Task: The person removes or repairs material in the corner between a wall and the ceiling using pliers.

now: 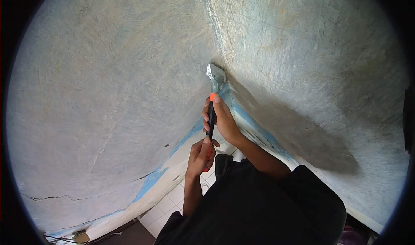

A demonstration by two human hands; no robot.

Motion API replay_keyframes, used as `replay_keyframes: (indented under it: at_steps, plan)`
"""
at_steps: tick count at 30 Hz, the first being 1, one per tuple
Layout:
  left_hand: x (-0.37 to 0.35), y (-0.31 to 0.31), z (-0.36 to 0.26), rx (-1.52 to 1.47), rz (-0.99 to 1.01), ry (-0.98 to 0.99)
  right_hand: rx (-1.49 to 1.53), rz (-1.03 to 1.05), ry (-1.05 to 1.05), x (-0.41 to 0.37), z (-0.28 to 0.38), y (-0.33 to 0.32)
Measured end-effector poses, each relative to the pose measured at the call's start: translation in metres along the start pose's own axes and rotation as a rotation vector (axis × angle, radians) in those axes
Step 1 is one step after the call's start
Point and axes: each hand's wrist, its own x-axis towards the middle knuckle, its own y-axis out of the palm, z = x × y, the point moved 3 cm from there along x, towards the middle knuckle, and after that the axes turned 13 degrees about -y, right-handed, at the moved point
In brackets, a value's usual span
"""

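A scraper (212,111) with a black and orange-red handle is held in both hands, its metal blade up against the corner where two grey walls meet. My right hand (222,118) is wrapped round the upper handle, just below the blade. Lower down, my left hand (200,157) grips the red end of the same handle. Rough plaster covers the left wall (108,72) and the right wall (298,63). Strips of blue paint (149,185) show low on both walls.
White floor tiles (175,195) lie below the corner. Cracks run across the lower left wall. At the bottom left are dark cables and a small brown box (81,236), beside a dark brown surface (129,234). A purplish object (354,236) shows at the bottom right.
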Motion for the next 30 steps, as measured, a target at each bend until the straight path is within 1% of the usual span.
replay_keyframes:
  at_steps: [5,8,9,10,14,18,22,25,28,30]
  plan:
    - [0.0,-0.004,0.0,0.009,0.001,0.016,0.039,0.01,-0.006,-0.001,-0.002,0.001]
    - [-0.005,-0.004,-0.003,-0.012,0.011,0.034,0.015,0.02,-0.044,-0.001,0.001,0.011]
    - [-0.001,0.0,-0.007,-0.015,0.02,0.023,-0.015,-0.032,-0.01,0.002,0.004,0.006]
    - [-0.001,0.002,-0.008,-0.017,0.029,0.012,-0.015,-0.02,-0.001,0.002,0.01,0.006]
    - [-0.011,-0.005,-0.002,0.023,-0.033,0.013,0.024,0.01,-0.008,-0.004,-0.002,0.004]
    - [0.002,-0.004,-0.004,-0.011,0.015,0.01,0.004,-0.015,0.008,0.001,0.002,0.002]
    - [-0.007,-0.006,-0.004,0.018,-0.026,0.006,0.064,0.011,-0.03,-0.001,0.001,0.007]
    - [0.005,-0.007,-0.005,-0.005,0.025,0.02,0.021,-0.023,-0.023,0.003,0.001,0.004]
    - [-0.007,-0.012,-0.008,0.065,-0.012,0.039,0.046,0.034,-0.014,0.001,-0.005,0.004]
    - [-0.004,-0.012,-0.009,0.044,0.01,0.019,0.021,-0.005,-0.023,0.0,-0.001,0.002]
